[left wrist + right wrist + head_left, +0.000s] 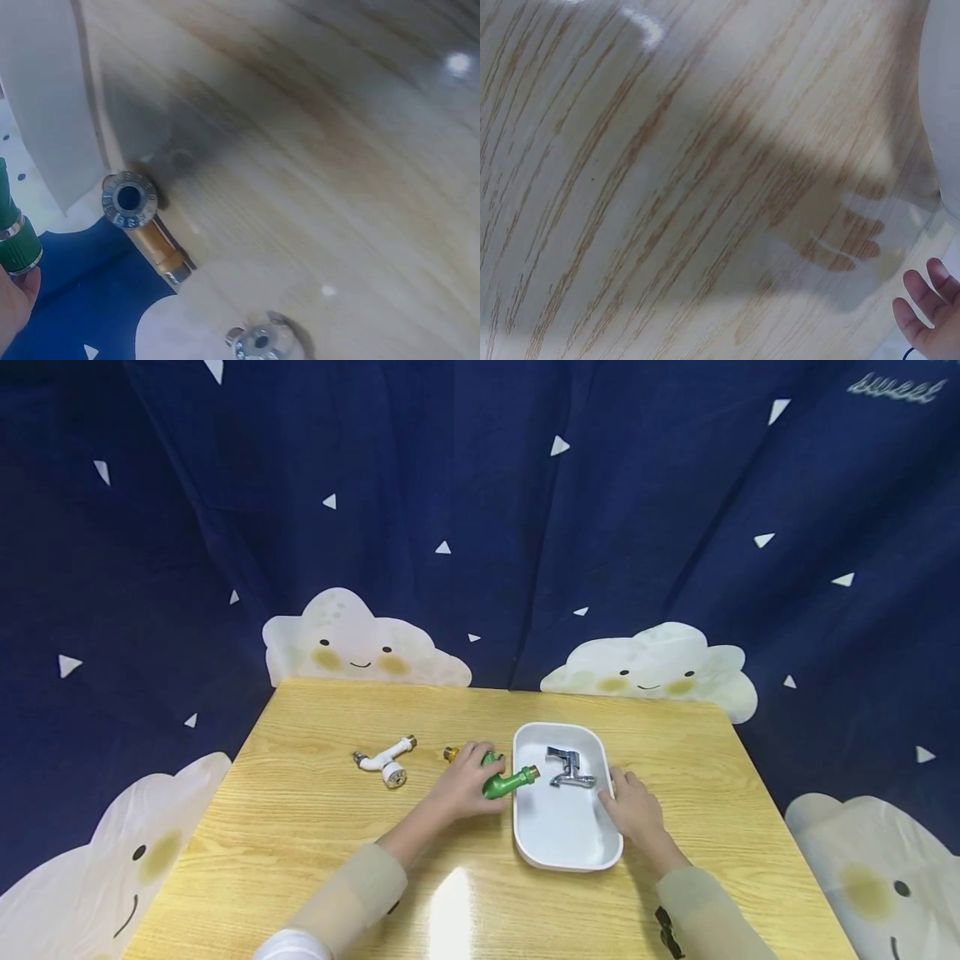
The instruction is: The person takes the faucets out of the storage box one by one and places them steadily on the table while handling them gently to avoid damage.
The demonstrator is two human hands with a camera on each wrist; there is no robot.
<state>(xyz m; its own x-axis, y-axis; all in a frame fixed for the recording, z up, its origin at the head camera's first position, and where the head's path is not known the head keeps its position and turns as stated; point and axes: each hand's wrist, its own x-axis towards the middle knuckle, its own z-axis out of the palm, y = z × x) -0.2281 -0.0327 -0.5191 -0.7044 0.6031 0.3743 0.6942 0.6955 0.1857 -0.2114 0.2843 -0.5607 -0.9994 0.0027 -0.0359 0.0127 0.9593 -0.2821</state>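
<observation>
My left hand (467,783) grips a green faucet (504,785), whose threaded end overlaps the tray's left rim in the head view. Part of the green faucet (19,244) also shows at the left wrist view's edge. Inside the white tray (566,843) lies a chrome faucet (573,770). My right hand (634,808) is at the tray's right side, thumb at the rim; in the right wrist view its fingers (924,298) look loosely extended. Behind the left hand, a yellow faucet (450,753) is mostly hidden; the left wrist view shows its round grey handle (130,199).
A white faucet (386,762) lies on the wooden table (300,860), left of the left hand. A dark blue curtain (480,485) with white triangles and smiling clouds hangs behind the table and along its sides.
</observation>
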